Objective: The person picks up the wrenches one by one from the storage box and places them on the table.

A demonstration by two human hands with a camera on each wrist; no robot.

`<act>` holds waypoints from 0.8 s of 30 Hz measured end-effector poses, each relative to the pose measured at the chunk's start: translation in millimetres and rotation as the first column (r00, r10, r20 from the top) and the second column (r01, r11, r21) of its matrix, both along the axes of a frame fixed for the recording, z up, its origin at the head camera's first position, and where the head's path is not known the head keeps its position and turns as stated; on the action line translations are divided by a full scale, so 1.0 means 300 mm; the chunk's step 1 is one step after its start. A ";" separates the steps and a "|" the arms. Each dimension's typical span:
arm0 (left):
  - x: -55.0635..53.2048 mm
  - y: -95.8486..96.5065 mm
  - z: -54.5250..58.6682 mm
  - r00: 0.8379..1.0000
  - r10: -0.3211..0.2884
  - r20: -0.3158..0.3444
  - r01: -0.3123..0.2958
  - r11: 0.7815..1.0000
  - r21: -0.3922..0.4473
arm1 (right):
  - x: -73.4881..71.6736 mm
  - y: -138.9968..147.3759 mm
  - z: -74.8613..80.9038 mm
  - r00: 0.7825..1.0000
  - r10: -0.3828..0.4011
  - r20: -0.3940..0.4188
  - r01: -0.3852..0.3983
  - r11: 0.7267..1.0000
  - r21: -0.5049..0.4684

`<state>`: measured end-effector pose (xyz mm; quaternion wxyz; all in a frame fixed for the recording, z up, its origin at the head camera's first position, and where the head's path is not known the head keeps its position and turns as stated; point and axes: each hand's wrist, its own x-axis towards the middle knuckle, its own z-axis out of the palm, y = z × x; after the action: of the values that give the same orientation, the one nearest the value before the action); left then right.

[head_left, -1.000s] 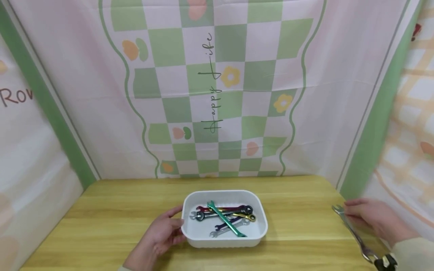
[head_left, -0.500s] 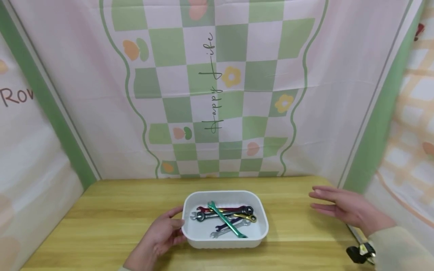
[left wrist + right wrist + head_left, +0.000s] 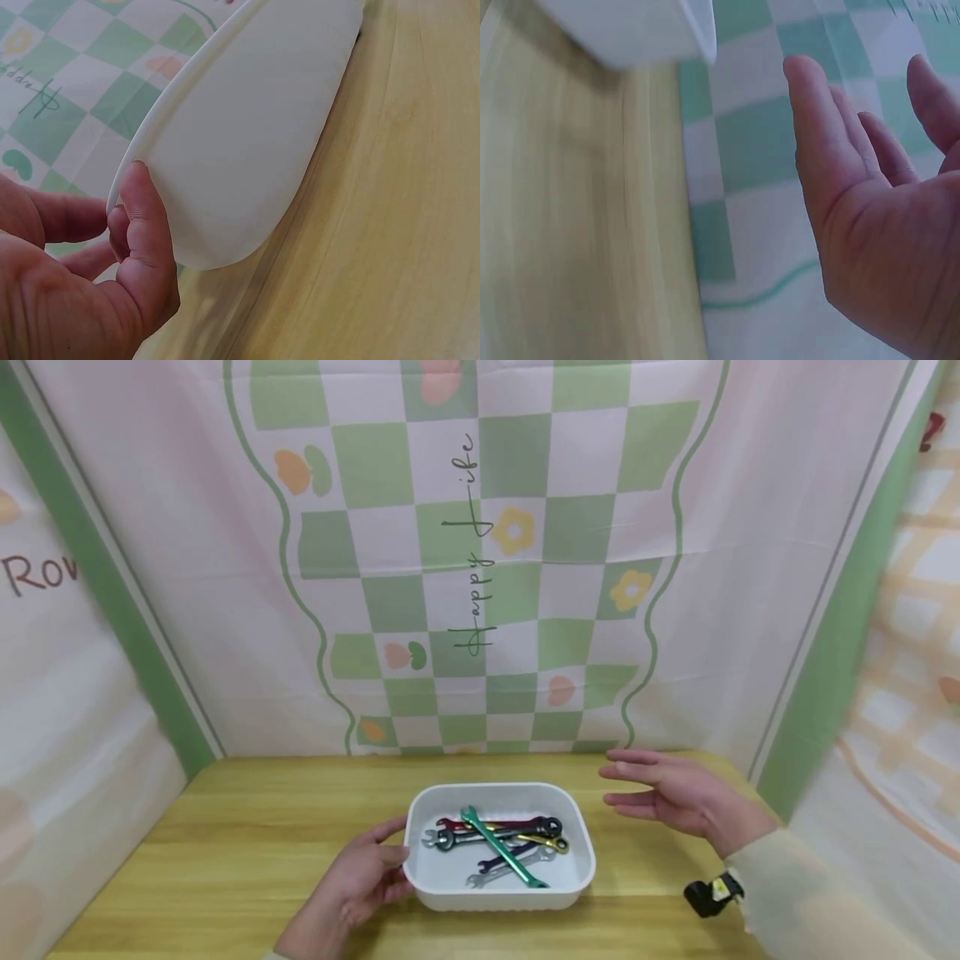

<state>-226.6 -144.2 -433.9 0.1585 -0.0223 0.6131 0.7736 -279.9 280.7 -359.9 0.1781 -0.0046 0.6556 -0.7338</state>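
Observation:
A white plastic tub [image 3: 450, 872] holds several wrenches lying in a loose heap. On top, a green wrench [image 3: 504, 849] lies slantwise across the others; red, gold, purple, dark and silver ones show around it. My left hand [image 3: 358, 872] holds the tub's left end by the rim, and in the left wrist view the fingers [image 3: 142, 202] sit against its rim and outer wall. To the right of the tub, my right hand [image 3: 675, 797] hovers over the tabletop, fingers apart and nothing in them. The tub's corner [image 3: 652, 30] shows above left of that palm.
The wood-grain table [image 3: 262, 810] ends at a fabric backdrop [image 3: 517, 610] with green checks, and further cloth panels stand at both sides. A small black wrist camera [image 3: 708, 896] hangs below the right sleeve [image 3: 810, 893].
My right hand has left a silver wrench at the table's right side and moved leftward toward the tub, fingers spread. The forearm now hides that wrench. My left hand and the tub stay put.

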 end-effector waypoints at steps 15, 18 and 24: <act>0.001 0.002 -0.004 1.000 0.000 0.005 0.000 1.000 0.006 | -0.012 -0.342 -0.028 0.998 0.026 0.064 -0.033 0.994 0.107; -0.001 0.002 -0.004 1.000 -0.002 0.005 0.002 1.000 0.005 | -0.009 -0.388 -0.038 0.997 0.010 0.072 -0.022 0.987 0.159; -0.004 0.001 -0.003 1.000 0.002 0.006 -0.002 1.000 0.005 | -0.014 -0.442 -0.060 0.997 0.040 0.067 -0.056 0.965 0.257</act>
<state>-227.7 -143.7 -434.8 0.1596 -0.0250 0.6105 0.7754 -284.2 148.2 -377.8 0.2147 0.0253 0.7398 -0.6372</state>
